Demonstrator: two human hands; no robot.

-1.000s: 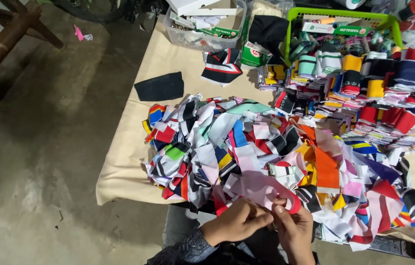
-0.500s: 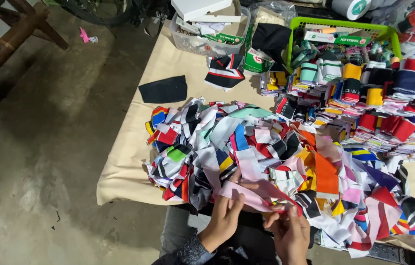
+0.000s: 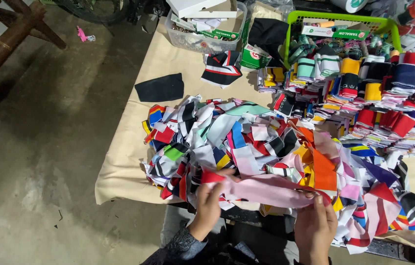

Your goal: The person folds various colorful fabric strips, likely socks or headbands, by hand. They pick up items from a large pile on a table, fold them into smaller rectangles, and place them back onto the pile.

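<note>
- At the near edge of the desk [image 3: 134,142], which is draped in a beige cloth, the left hand [image 3: 209,203] and the right hand [image 3: 315,226] hold a pale pink fabric strip [image 3: 266,190] stretched between them.
- Left hand: fingers closed on the strip's left end, where a red edge shows; the fingertips are tucked under the cloth and hard to make out.
- Right hand: fingers pinched on the strip's right end, its thumb side hidden behind the fabric; the wrist is cut off by the lower frame edge.
- Behind the strip lies a heap of mixed coloured fabric scraps [image 3: 246,142], overlapping so thickly that single pieces are hard to separate.
- To the right, folded ribbed bands in stacks [image 3: 389,98] run out of the frame.
- A green basket [image 3: 342,22] and a clear plastic tub [image 3: 205,34] stand at the far end, both cropped by the top edge.
- A black cloth piece [image 3: 160,87] lies alone on the beige cover, well apart from the heap.
- Dark patterned sleeve [image 3: 183,245] only partly visible at the bottom.
</note>
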